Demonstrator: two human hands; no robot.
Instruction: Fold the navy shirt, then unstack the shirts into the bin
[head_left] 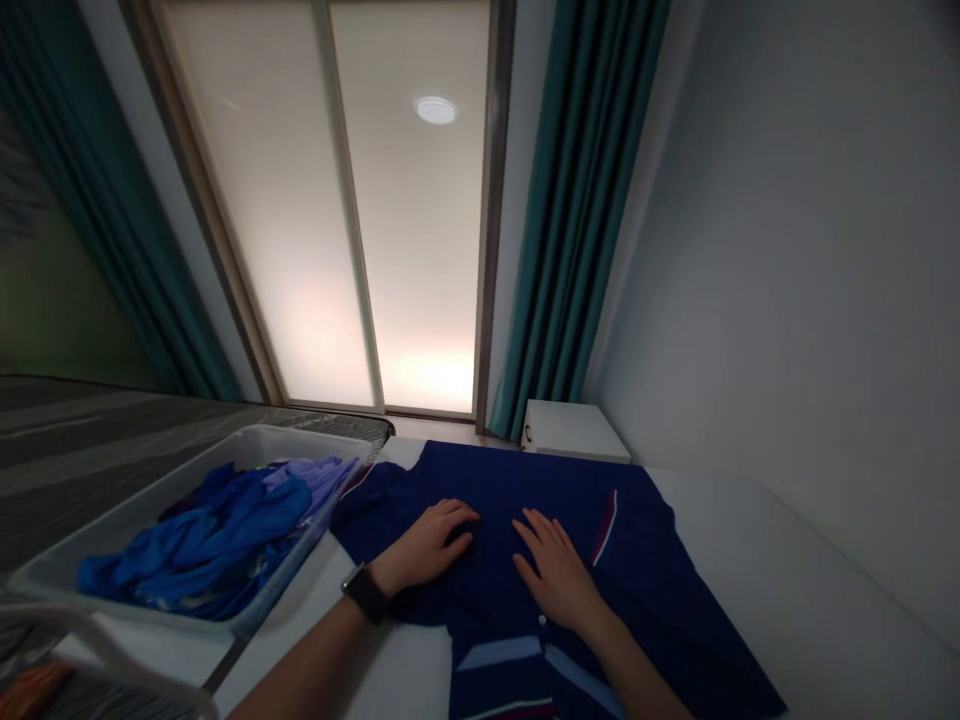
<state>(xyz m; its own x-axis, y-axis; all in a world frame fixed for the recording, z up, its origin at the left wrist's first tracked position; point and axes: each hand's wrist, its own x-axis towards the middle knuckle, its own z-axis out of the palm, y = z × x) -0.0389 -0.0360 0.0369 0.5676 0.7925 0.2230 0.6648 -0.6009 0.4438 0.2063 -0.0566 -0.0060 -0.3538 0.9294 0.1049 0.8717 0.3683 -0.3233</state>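
A navy blue polo shirt (495,485) lies spread over the white table, its collar and button placket towards me and red-and-white trim on its sleeves. My left hand (427,545), with a dark watch (365,594) on the wrist, rests palm down on the shirt's left part, fingers stretched out. To the right, my right hand (555,570) also lies flat on the fabric, fingers a little spread, just above a white button (542,620). Neither hand grips the cloth. The right forearm covers part of the collar.
A translucent plastic bin (247,440) with blue and purple clothes (217,530) stands at the left beside the shirt. Behind are a small white cabinet (574,430), teal curtains (585,220) and frosted sliding doors (412,250). A wall (810,280) borders the table (720,520) on the right.
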